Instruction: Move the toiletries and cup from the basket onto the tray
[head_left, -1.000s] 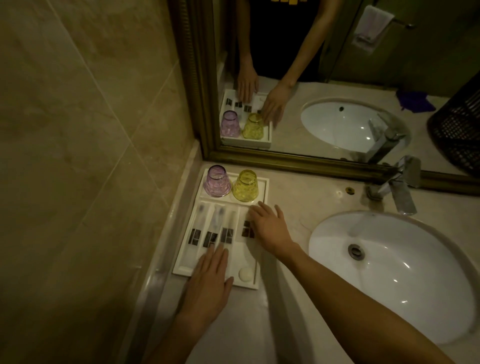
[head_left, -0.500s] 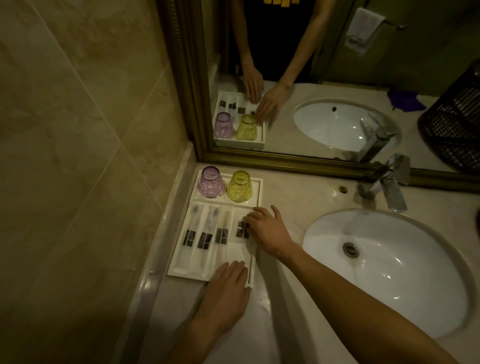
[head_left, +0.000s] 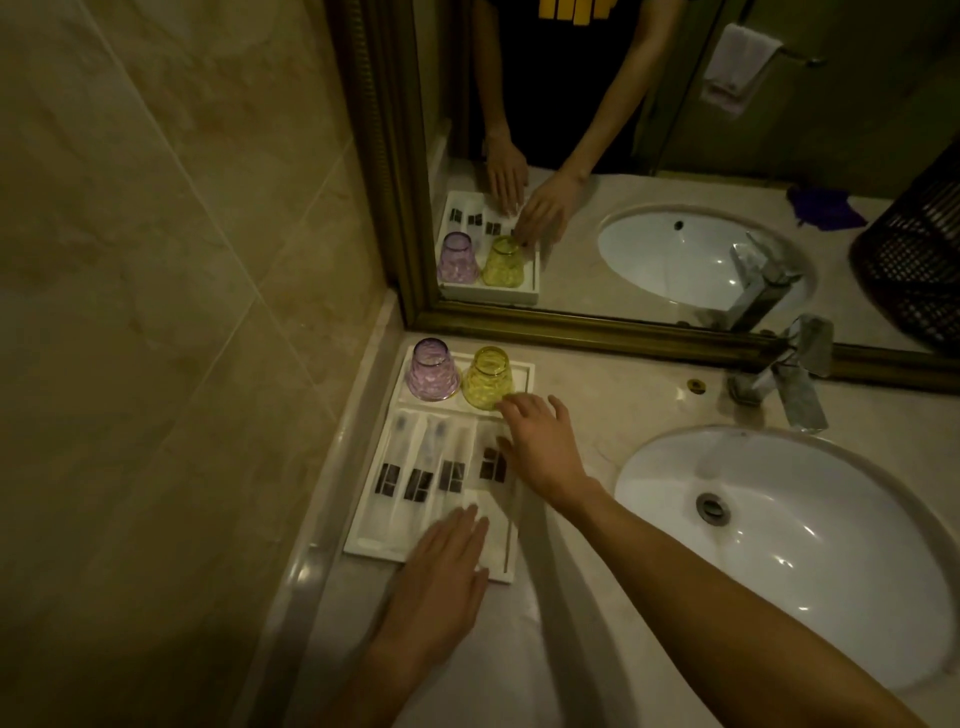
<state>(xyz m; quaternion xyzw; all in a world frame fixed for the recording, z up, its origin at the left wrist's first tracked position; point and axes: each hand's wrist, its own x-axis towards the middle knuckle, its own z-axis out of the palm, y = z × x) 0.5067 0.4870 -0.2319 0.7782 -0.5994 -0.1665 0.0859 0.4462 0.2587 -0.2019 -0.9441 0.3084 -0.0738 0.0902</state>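
A white tray (head_left: 370, 540) lies on the counter in the corner by the wall. At its far end a purple cup (head_left: 432, 370) and a yellow cup (head_left: 487, 377) stand upside down side by side. Several white toiletry packets (head_left: 415, 480) with dark labels lie in a row in the near part. My left hand (head_left: 441, 577) rests flat on the tray's near right corner, fingers together, holding nothing. My right hand (head_left: 540, 447) hovers over the tray's right edge with fingers spread, its fingertips next to the yellow cup. The black basket (head_left: 914, 249) shows only in the mirror.
A white sink (head_left: 810, 540) with a chrome tap (head_left: 789, 379) fills the counter to the right. A framed mirror (head_left: 623, 332) rises right behind the tray. Tiled wall bounds the left. A purple cloth (head_left: 826, 208) shows in the mirror.
My right hand has moved away from the packets toward the yellow cup. My left hand has slid rightward along the tray's near edge to its corner.
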